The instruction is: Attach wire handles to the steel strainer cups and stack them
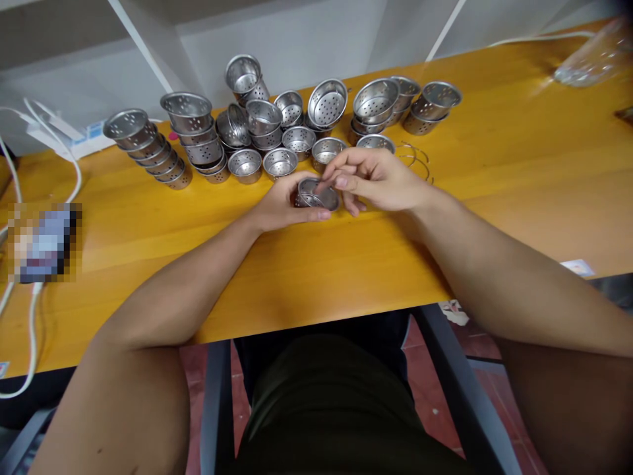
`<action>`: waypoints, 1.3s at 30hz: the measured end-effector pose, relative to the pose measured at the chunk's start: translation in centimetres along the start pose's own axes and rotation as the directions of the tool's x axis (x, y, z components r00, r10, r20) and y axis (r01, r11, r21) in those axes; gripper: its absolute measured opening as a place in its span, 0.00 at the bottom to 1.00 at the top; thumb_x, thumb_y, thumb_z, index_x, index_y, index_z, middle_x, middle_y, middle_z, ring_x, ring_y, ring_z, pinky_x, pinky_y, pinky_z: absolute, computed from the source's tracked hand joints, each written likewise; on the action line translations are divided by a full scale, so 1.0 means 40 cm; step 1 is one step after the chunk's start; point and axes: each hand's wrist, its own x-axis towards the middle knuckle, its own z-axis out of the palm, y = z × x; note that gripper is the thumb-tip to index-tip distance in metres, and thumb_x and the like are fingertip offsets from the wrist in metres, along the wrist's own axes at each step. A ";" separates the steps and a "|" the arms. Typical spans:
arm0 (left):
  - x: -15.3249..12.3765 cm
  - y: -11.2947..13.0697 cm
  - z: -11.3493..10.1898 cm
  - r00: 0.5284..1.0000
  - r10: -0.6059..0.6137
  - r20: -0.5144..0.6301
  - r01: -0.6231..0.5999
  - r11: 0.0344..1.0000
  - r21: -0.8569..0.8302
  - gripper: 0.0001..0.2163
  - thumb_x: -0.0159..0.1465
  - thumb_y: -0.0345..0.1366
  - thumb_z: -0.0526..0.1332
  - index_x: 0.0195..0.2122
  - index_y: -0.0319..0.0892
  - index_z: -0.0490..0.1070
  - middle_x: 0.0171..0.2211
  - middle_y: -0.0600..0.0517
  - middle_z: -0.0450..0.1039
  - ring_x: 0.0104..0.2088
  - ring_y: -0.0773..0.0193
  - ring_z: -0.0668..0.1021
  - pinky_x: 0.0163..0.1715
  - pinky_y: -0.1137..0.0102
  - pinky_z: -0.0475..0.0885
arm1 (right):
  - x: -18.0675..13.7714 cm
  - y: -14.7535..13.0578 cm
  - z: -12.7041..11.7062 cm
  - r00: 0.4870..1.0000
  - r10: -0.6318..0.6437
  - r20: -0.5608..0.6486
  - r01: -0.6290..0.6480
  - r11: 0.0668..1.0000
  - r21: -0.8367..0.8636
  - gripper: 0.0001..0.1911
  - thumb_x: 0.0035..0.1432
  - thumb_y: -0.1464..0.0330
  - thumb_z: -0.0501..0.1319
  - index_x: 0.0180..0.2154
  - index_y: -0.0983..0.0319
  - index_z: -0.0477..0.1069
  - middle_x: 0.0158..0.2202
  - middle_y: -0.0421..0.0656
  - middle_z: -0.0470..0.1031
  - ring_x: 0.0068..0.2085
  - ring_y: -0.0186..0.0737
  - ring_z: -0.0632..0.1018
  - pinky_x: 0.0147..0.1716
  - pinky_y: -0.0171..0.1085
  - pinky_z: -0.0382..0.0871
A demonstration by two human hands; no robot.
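Observation:
A small perforated metal strainer cup [325,200] is tilted in my left hand [277,206], with the thumb along its near side and the fingers behind it. My right hand [383,177] hovers over the cup's right side. Its index finger reaches into the cup's mouth, while the other fingers hang apart beside the rim. I see nothing clearly held in the right hand. Close behind both hands stand more perforated cups, among them a single one [327,152] near the right fingertips. Several thin wire rings [418,158] lie just beyond the right wrist.
Stacked strainer cups [190,125] line the back of the yellow table [316,277]. A leaning stack [148,148] stands leftmost. White cables [74,165] and a blurred-out device [47,244] lie at left. A clear plastic bag [588,63] sits at the far right.

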 end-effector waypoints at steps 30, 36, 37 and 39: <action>0.004 -0.021 0.005 0.998 0.061 -0.015 -0.060 0.997 0.057 0.51 0.56 0.71 0.94 0.68 0.42 0.83 0.59 0.42 0.92 0.61 0.44 0.93 0.72 0.48 0.87 | 0.003 -0.014 0.026 0.999 0.014 -0.047 -0.017 0.998 -0.061 0.34 0.66 0.38 0.91 0.44 0.55 0.81 0.29 0.37 0.79 0.23 0.36 0.76 0.19 0.38 0.63; 0.004 -0.012 0.006 0.999 0.026 -0.022 -0.026 0.999 0.031 0.48 0.56 0.71 0.94 0.64 0.42 0.84 0.58 0.42 0.92 0.61 0.45 0.93 0.69 0.51 0.88 | 0.000 -0.036 0.046 0.999 -0.005 -0.051 -0.001 0.995 -0.104 0.33 0.66 0.38 0.92 0.42 0.53 0.80 0.29 0.36 0.80 0.23 0.36 0.76 0.20 0.39 0.67; 0.004 -0.011 0.007 0.999 0.027 -0.022 -0.026 0.999 0.028 0.47 0.57 0.71 0.94 0.63 0.42 0.84 0.58 0.42 0.92 0.60 0.45 0.93 0.68 0.51 0.89 | -0.001 -0.038 0.048 0.999 -0.003 -0.053 -0.003 0.994 -0.110 0.33 0.65 0.38 0.91 0.42 0.52 0.80 0.29 0.36 0.80 0.23 0.37 0.77 0.20 0.39 0.68; 0.003 -0.008 0.007 0.999 0.029 -0.021 -0.028 0.999 0.025 0.46 0.58 0.71 0.94 0.63 0.43 0.84 0.57 0.43 0.92 0.60 0.45 0.93 0.67 0.51 0.89 | -0.003 -0.040 0.050 0.999 0.001 -0.048 -0.007 0.993 -0.116 0.33 0.65 0.37 0.91 0.42 0.52 0.80 0.28 0.36 0.80 0.24 0.39 0.77 0.21 0.40 0.69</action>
